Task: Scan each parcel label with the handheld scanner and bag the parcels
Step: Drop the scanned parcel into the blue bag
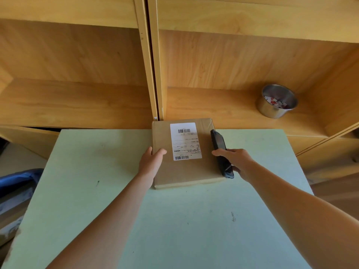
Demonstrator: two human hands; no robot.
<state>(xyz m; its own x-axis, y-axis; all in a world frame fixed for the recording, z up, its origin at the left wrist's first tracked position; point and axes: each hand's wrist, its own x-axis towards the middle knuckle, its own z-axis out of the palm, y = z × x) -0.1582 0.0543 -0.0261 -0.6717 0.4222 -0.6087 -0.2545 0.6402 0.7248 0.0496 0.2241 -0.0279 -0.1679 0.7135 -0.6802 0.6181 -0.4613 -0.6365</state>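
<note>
A flat brown cardboard parcel (186, 171) lies on the pale green table (165, 220), near its far edge. A white label (185, 141) with barcodes faces up on its top. My left hand (150, 164) grips the parcel's left edge, thumb on top and the other fingers hidden at the side. My right hand (236, 161) holds a black handheld scanner (221, 152) on edge over the parcel's right side, its long body pointing away from me.
Wooden shelving (223, 70) rises behind the table. A steel bowl (276, 100) with paper scraps stands on the right shelf. Blue and grey bags (17, 191) lie on the floor to the left.
</note>
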